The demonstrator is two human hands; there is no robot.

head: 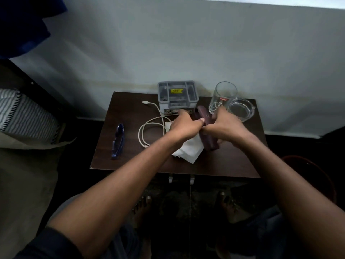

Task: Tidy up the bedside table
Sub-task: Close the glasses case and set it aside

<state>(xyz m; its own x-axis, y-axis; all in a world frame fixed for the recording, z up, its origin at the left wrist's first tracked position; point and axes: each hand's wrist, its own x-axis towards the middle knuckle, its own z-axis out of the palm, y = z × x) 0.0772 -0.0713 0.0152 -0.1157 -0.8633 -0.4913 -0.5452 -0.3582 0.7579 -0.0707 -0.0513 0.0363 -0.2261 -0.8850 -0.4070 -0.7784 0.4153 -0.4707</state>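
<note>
Both hands (188, 126) (226, 124), fingers clamped on dark maroon hard-shell glasses case (207, 131), frame centre; rigid, light, smooth; grip mid-body.

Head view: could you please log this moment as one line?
both hands hold maroon case | over tissue | glasses, cable untouched

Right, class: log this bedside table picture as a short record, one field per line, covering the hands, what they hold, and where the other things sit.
surface: dark wooden table
left hand: thumb on the maroon case
right hand: grips the case
under the case: white tissue
back centre: grey organiser
back right: glass, glass ashtray beside it
left edge: blue glasses
centre left: white cable, loosely coiled
case open or closed: cannot tell
</note>
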